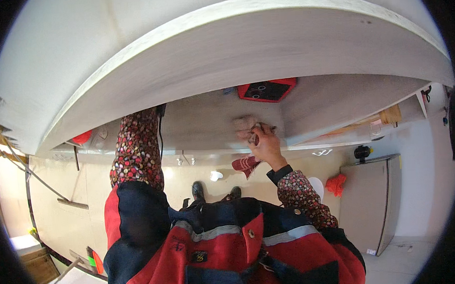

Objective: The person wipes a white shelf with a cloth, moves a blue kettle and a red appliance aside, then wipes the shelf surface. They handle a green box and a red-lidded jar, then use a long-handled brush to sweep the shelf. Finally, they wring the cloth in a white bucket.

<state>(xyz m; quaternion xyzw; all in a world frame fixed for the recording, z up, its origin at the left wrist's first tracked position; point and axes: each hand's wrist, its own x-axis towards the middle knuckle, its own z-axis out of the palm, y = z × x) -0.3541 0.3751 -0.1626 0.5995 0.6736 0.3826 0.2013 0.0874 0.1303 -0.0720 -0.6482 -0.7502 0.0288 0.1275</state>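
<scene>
My right hand (266,146) is closed on a crumpled cloth (246,164) over the surface of a grey shelf compartment (207,124). A dark red end with pale stripes hangs past the front edge. A greyish-pink patch beside my fingers is blurred; I cannot tell whether it is part of the same cloth. My left arm, in a flowered sleeve (138,146), reaches up behind the upper board (246,38). That board hides the left hand. Deeper in the compartment, beyond my right hand, sits a red and black box-like object (267,90).
A black cable (160,135) hangs beside my left sleeve. A red object (82,137) sits at the left of the shelf. Below are white hooks (322,152), a grey cabinet (367,200), a red plastic bag (335,185) and a long-handled floor tool (73,203).
</scene>
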